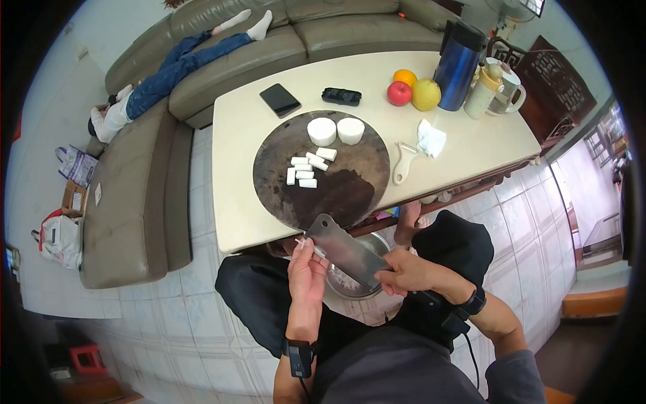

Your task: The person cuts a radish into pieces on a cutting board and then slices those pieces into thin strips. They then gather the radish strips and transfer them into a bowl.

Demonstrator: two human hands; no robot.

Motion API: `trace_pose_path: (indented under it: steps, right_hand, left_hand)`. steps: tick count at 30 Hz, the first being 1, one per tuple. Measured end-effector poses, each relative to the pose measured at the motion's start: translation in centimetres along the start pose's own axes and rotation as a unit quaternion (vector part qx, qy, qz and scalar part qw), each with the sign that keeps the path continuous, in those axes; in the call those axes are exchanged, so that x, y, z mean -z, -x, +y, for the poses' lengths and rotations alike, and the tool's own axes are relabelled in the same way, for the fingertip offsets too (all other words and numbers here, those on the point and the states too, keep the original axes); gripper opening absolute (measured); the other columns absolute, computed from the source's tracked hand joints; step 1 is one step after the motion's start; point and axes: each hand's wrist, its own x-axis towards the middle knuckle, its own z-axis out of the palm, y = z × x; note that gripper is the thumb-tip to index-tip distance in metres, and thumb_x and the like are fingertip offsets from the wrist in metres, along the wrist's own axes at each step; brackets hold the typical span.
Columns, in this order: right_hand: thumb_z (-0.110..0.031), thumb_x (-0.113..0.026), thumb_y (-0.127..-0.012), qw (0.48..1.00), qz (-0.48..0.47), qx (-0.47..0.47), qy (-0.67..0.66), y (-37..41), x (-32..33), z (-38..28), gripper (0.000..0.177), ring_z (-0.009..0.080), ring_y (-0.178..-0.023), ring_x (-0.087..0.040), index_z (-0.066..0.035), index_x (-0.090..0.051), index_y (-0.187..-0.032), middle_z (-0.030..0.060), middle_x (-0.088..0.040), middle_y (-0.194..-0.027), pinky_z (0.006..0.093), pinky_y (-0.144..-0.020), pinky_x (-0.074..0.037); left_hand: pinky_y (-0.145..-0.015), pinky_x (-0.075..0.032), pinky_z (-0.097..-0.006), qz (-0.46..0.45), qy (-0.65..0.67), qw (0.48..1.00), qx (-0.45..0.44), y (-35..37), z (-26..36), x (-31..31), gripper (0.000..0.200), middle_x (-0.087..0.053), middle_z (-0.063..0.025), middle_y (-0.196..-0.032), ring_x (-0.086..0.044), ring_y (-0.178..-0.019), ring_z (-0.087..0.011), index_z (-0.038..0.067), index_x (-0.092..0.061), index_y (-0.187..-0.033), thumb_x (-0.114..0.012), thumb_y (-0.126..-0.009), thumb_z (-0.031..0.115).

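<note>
My right hand point(410, 271) is wrapped round the handle of a cleaver point(346, 252), its broad blade pointing up and left over the metal basin point(346, 286). The fingers of my left hand point(307, 269) pinch a small white piece point(318, 250), perhaps radish, close to the blade's left edge. A thin white sliver shows at the fingertips. On the round dark chopping board point(289, 202) lie several small white blocks point(304, 168). Behind them stand two thick white rounds point(321, 131), point(350, 130) side by side. Wet patches darken the board's near half.
On the cream table point(235, 168) are a phone point(280, 99), a black case point(341, 96), an apple point(399, 93), other fruit, a blue thermos point(459, 67), jugs and a peeler point(404, 163) beside crumpled tissue point(431, 139). A person point(161, 87) lies on the sofa point(128, 215).
</note>
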Motion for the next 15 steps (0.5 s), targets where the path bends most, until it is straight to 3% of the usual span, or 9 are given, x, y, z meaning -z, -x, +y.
trace_pose_path:
  steps: [9, 15]
  right_hand:
    - [-0.014, -0.050, -0.091, 0.997, 0.074, 0.003, 0.006, 3.6, -2.4, 0.3, 0.032, 0.0144, -0.043, -0.050, 0.003, -0.054, -0.064, 0.0068, -0.053, -0.052, 0.0303, -0.044, -0.040]
    - [-0.013, -0.049, -0.092, 0.992, 0.116, 0.001, -0.042, 5.9, -3.0, 2.3, 0.027, 0.0122, -0.044, -0.050, 0.003, -0.054, -0.071, 0.0059, -0.056, -0.057, 0.0290, -0.044, -0.040]
  left_hand:
    - [-0.080, -0.052, -0.0343, 0.004, -0.008, 1.000, 0.014, 0.1, -2.3, 0.9, 0.019, -0.065, -0.0015, -0.102, -0.062, -0.092, -0.0139, 0.009, -0.059, -0.111, -0.061, -0.092, 0.010]
    - [-0.082, -0.054, -0.0370, 0.021, -0.003, 0.999, 0.050, 0.6, -4.4, 1.9, 0.019, -0.063, -0.0069, -0.101, -0.062, -0.094, -0.0177, 0.004, -0.058, -0.111, -0.059, -0.092, 0.007]
